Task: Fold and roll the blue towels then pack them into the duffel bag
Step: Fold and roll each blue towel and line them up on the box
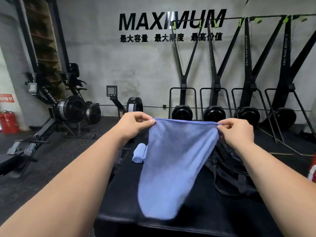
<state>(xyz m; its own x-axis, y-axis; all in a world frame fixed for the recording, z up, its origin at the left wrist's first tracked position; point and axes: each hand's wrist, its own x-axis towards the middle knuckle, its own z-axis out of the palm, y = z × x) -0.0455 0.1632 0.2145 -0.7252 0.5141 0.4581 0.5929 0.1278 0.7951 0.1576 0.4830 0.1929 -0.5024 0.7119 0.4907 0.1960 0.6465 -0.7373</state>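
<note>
Above the bench, left hand and right hand pinch the towel's top corners — limp, light cloth, best held there.

Head-worn wide view, forward and down (close over the bench)

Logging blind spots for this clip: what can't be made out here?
Head view only.
Duffel bag: opening and contents hidden behind the held towel and right forearm.
Rolled towel: right side covered by the held towel.
Held towel: lower end motion-blurred.
Red object: cut off by right edge.
</note>
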